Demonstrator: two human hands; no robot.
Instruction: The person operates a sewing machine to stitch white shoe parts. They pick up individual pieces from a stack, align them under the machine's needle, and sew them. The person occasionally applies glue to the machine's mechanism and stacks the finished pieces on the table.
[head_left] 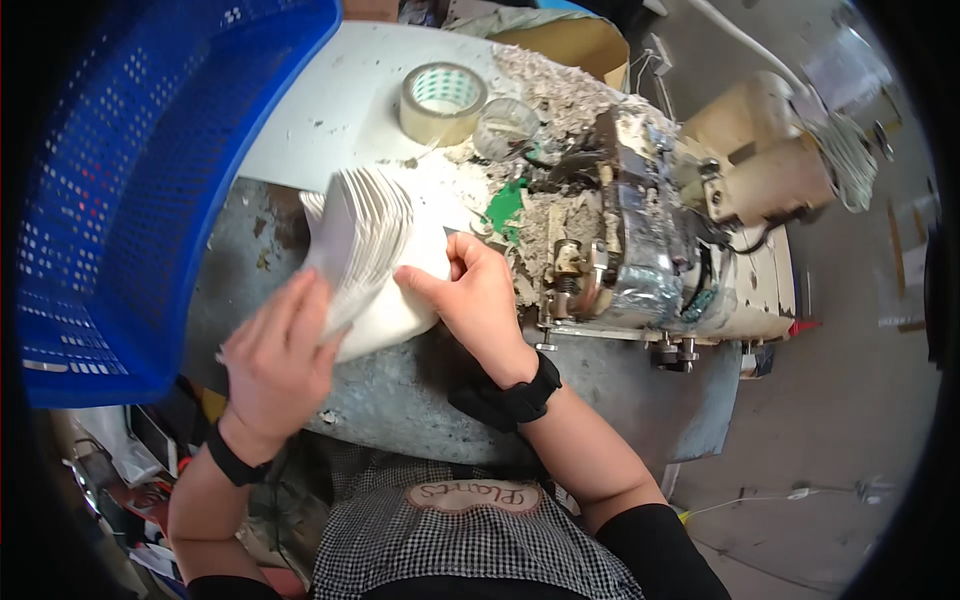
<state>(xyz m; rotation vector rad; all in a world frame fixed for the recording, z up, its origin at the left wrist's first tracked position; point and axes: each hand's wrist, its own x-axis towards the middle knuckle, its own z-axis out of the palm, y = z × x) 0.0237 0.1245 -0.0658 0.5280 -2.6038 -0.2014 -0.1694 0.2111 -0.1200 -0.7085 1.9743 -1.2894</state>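
Head view: just left of the machine (645, 230), the right hand (475, 290) pinches a white stack (365, 235) by its right edge; the left hand (275, 350) is at the opposite edge, grip too blurred to tell. Farther left of the machine, a basket (200, 235) limits room.

White stack (375, 225): too blurred for counting layers; lower left part hidden, left of centre
Left hand (275, 350): smeared by blur, fingertips indistinct
Right hand (478, 295): curled fingertips out of sight, centre
Blue basket (215, 180): cut off by upper edge, upper left
Machine (640, 230): partly hidden under fluff (545, 80), upper right
Black sleeves (660, 550): cut off by lower edge
Clutter (150, 500): too small to tell apart, lower left
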